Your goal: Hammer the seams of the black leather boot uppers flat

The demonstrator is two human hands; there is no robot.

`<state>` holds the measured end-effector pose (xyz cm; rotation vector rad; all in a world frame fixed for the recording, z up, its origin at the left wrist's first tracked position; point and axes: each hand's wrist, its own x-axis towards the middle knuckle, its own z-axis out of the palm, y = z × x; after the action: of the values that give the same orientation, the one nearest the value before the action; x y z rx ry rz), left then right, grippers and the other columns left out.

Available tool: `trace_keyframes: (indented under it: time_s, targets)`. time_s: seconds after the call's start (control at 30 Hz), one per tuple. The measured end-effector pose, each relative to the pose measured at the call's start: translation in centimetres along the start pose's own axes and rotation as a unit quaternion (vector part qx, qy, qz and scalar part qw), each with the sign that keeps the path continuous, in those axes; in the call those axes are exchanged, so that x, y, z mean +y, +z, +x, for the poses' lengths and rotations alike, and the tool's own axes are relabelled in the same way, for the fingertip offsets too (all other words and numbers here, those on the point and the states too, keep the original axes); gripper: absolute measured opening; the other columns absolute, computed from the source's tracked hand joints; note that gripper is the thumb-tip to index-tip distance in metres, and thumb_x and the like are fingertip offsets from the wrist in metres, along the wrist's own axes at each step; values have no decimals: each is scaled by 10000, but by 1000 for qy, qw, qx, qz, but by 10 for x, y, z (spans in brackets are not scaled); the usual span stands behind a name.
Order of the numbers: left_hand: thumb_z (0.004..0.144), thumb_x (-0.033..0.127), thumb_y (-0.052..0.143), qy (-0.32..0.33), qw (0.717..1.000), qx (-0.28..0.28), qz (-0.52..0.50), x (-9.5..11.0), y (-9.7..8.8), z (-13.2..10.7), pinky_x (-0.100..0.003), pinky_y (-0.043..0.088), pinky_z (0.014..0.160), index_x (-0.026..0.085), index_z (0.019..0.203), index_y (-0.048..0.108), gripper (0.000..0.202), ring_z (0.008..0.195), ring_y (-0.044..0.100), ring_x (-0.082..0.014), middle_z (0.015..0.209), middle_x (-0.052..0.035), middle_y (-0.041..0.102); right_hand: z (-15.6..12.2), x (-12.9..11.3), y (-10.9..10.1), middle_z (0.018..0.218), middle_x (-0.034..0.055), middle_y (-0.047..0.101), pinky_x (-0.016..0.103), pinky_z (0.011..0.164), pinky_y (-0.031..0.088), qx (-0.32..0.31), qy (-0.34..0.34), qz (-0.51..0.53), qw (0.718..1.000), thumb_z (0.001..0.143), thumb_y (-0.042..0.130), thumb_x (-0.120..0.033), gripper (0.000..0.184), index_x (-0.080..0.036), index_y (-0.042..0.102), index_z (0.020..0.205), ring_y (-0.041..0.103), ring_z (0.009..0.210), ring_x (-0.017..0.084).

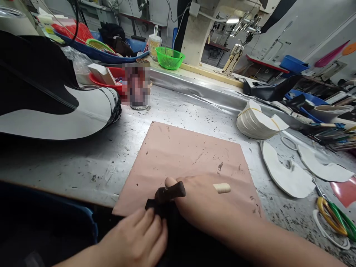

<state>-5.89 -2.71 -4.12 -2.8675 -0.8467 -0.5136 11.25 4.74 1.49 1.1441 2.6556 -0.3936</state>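
My right hand is closed around a hammer whose dark head shows beside the thumb; the handle is hidden. A beige band sits at the far side of this hand. My left hand has its fingers bent and pressed together on the edge of a black piece of material, close to the hammer head. Much of the black piece merges with the dark area below, so its shape is unclear. Both hands are at the near edge of a pinkish-tan board on the metal-topped table.
A stack of black-and-white shoe uppers stands left. At right are banded white pieces, loose curved white pieces and scissors with yellow and green handles. Behind are a red bowl, a green basket and a sewing machine.
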Motion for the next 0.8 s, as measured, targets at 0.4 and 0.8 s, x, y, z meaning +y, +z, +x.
trace_keyframes:
  time_s: [0.4, 0.8]
  targets:
    - [862, 211, 461, -8, 999, -49, 19, 18, 8, 12, -355, 469, 693, 137, 980, 671, 253, 808, 634, -230, 980, -82, 704, -14, 6, -18, 777, 52, 669, 270, 472, 268, -74, 51, -97, 991, 840, 477, -64, 159, -197, 543, 896, 624, 636, 205]
    - [838, 84, 424, 12, 999, 38, 36, 15, 21, 11, -333, 428, 728, 146, 844, 672, 256, 727, 574, -191, 824, -55, 694, 1, 1, -5, 787, 18, 660, 252, 524, 322, 19, -12, 32, 999, 833, 497, -142, 104, -192, 557, 902, 594, 652, 170]
